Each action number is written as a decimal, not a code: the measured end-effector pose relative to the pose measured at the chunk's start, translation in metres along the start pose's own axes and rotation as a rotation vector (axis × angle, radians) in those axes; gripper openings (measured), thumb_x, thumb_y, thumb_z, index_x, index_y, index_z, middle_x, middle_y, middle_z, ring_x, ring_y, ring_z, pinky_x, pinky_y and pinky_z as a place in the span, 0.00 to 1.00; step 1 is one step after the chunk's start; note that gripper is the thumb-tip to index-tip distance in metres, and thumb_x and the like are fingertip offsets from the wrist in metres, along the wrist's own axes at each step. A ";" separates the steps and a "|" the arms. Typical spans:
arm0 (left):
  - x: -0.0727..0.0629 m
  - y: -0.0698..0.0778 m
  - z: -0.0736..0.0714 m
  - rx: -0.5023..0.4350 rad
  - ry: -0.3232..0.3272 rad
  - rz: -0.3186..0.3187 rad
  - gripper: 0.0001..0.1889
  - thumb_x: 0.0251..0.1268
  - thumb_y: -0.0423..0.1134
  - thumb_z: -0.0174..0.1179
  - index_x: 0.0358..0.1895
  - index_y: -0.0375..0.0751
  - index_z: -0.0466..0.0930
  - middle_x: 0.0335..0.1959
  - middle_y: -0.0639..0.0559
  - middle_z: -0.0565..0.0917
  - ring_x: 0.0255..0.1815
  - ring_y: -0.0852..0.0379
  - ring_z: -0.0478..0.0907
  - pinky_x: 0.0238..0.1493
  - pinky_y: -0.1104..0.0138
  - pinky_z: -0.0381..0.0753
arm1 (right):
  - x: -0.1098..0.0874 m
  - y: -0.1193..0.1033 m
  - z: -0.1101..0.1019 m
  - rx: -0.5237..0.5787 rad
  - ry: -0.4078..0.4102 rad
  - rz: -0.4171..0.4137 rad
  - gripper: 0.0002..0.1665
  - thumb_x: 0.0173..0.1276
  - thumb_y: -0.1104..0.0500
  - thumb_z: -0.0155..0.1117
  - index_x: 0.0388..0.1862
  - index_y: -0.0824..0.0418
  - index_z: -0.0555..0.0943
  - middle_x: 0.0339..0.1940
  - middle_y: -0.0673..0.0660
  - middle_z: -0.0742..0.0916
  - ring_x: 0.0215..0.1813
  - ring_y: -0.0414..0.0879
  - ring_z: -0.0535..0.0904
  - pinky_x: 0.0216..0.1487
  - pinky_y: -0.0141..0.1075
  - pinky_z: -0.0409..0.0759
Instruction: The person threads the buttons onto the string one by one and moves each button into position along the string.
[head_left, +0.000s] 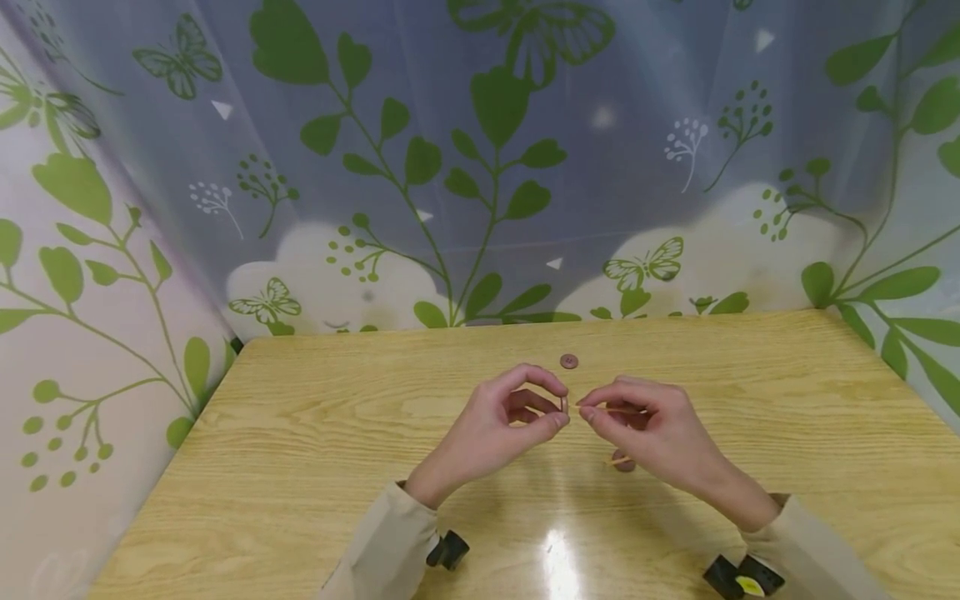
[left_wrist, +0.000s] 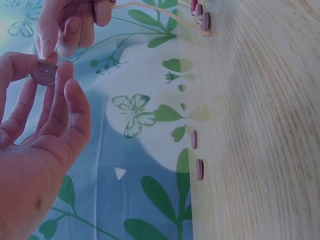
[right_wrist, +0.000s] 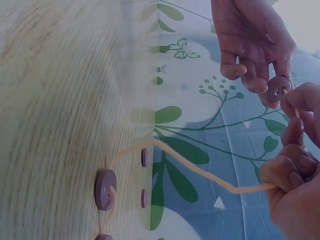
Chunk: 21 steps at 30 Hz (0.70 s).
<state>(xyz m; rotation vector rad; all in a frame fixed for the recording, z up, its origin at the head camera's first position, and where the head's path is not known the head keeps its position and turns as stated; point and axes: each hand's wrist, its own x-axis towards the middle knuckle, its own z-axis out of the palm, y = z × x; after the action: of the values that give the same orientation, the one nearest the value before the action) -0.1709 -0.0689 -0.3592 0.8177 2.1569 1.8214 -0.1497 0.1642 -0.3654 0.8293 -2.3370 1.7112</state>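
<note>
Facing the tip of a pale orange cord, a purplish button is pinched at its rim by the left hand, the thumb and fingertips pressed to the edge and the other fingers curved apart. The held button is stood on edge above the bench: its long axis is upright, its flat faces turned left and right. Just right of the held button, the cord is pinched between thumb and finger by the right hand, its end aimed leftward, roughly level; whether a hole has been entered cannot be told. The cord is trailed down to a threaded button on the bench, rightward of and nearer than the held button. Beyond the held button, one loose button and another loose button are seen on the bench.
</note>
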 end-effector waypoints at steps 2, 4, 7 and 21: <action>0.000 0.000 0.000 0.000 -0.004 -0.004 0.13 0.69 0.34 0.65 0.54 0.42 0.79 0.54 0.42 0.83 0.49 0.59 0.86 0.48 0.65 0.88 | 0.000 0.000 0.000 0.000 -0.006 0.022 0.07 0.72 0.67 0.65 0.46 0.60 0.87 0.32 0.51 0.84 0.20 0.43 0.80 0.16 0.42 0.82; 0.000 0.000 0.000 0.002 -0.008 -0.008 0.13 0.69 0.34 0.65 0.54 0.43 0.79 0.55 0.43 0.83 0.49 0.59 0.86 0.48 0.65 0.88 | 0.000 0.000 0.000 -0.003 -0.011 0.035 0.07 0.73 0.66 0.66 0.46 0.60 0.87 0.32 0.51 0.84 0.20 0.45 0.80 0.16 0.42 0.82; 0.000 -0.001 0.000 0.003 -0.012 -0.012 0.13 0.70 0.35 0.64 0.54 0.45 0.79 0.56 0.43 0.82 0.49 0.59 0.86 0.48 0.65 0.87 | 0.000 0.000 0.000 -0.007 -0.014 0.042 0.07 0.73 0.65 0.66 0.46 0.61 0.87 0.31 0.51 0.83 0.20 0.46 0.79 0.16 0.42 0.82; -0.001 -0.001 -0.001 -0.081 -0.046 -0.038 0.14 0.74 0.34 0.61 0.59 0.41 0.81 0.65 0.46 0.78 0.55 0.53 0.88 0.55 0.63 0.87 | 0.000 0.002 0.002 -0.023 -0.002 -0.001 0.09 0.72 0.67 0.65 0.45 0.57 0.88 0.33 0.50 0.85 0.24 0.39 0.81 0.18 0.39 0.82</action>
<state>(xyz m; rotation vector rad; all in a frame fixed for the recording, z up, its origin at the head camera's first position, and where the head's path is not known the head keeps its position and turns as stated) -0.1706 -0.0700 -0.3600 0.7876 2.0429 1.8399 -0.1505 0.1623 -0.3676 0.8283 -2.3524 1.6803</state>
